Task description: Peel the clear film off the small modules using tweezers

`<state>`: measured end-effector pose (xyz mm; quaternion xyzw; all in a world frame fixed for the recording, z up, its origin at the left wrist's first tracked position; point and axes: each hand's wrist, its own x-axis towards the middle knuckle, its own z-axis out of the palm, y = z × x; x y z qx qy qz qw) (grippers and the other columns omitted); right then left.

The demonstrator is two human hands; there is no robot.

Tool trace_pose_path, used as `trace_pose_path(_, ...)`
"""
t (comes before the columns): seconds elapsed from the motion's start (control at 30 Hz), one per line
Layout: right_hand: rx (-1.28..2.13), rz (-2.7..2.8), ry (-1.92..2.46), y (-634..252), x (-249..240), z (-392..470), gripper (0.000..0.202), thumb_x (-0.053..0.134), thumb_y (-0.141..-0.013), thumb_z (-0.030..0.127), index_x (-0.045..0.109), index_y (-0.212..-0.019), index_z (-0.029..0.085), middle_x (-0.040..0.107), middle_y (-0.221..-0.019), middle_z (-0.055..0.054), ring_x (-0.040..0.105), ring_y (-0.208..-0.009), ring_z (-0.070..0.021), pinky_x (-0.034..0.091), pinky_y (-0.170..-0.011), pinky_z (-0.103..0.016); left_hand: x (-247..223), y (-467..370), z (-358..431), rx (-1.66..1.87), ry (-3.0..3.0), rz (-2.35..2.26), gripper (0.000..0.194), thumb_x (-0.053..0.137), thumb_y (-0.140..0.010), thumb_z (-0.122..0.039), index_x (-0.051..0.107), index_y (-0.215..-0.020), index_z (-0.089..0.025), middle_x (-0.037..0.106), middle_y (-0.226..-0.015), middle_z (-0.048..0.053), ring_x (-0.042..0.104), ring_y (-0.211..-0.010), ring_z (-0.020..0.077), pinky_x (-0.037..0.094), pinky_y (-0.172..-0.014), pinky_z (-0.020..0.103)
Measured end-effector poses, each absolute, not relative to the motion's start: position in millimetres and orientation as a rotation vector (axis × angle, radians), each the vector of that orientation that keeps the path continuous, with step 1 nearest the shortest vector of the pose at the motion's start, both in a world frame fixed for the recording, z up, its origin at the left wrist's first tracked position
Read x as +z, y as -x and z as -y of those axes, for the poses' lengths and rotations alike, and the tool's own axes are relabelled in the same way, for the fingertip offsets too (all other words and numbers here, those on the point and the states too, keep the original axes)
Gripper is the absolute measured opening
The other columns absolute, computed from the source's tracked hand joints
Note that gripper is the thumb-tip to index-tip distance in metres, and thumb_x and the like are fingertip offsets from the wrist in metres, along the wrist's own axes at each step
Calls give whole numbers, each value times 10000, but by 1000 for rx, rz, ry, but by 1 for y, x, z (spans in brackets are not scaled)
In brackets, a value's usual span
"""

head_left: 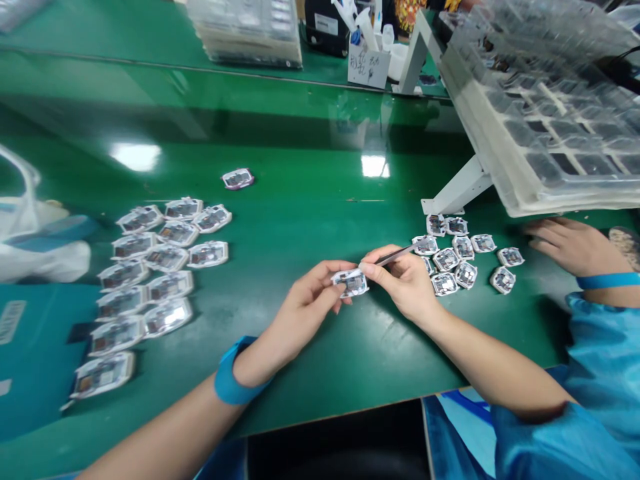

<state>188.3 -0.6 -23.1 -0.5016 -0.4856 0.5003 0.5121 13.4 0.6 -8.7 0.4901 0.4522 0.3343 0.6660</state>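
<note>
My left hand is closed on a small white-framed electronic module, thumb on its face and fingers behind. Small parts and a circuit show inside the frame. My right hand grips slim metal tweezers, which slant up and to the right, away from the module. The thumb and forefinger of that hand also meet the module's upper right edge. Just beyond my right hand lies a loose group of similar modules. More of them stand in overlapping rows to the left.
A single module lies apart on the green table. A co-worker's hand rests at the right, below a raised rack of clear compartments. Behind are a marked white holder and stacked trays. A teal folder lies left.
</note>
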Motion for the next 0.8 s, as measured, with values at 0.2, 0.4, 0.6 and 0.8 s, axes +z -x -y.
trace_pose_path(0.2,1182,1170,1160,-188,-24,1,207,802,-750,388,694,-780,215,712,-771,-3,656,-713,-152,542,-712,-316,-8,-13,-2,766,-1058,-988,231,638,-851,-258,669,-1061,-166,647,-764,16,555,-643,137,431,-583,263)
trace_pose_path(0.4,1189,1194,1155,-188,-25,1,204,794,-756,391,687,-782,220,716,-786,-9,662,-720,-157,550,-702,-320,-10,-11,-3,765,-1031,-973,245,658,-833,-257,678,-1057,-160,662,-808,32,568,-659,138,434,-571,256)
trace_pose_path(0.6,1200,1185,1135,-189,-24,0,185,807,-749,369,702,-777,219,716,-782,-3,664,-719,-150,552,-701,-313,-10,-7,-5,733,-1086,-972,280,672,-825,-260,659,-1084,-155,668,-769,27,568,-640,135,429,-562,248)
trace_pose_path(0.8,1207,1154,1146,-186,-21,0,259,820,-719,444,696,-755,219,711,-744,1,659,-679,-147,558,-642,-297,-5,-9,-5,714,-1118,-1029,267,652,-840,-286,673,-1067,-147,628,-658,3,524,-569,125,408,-531,246)
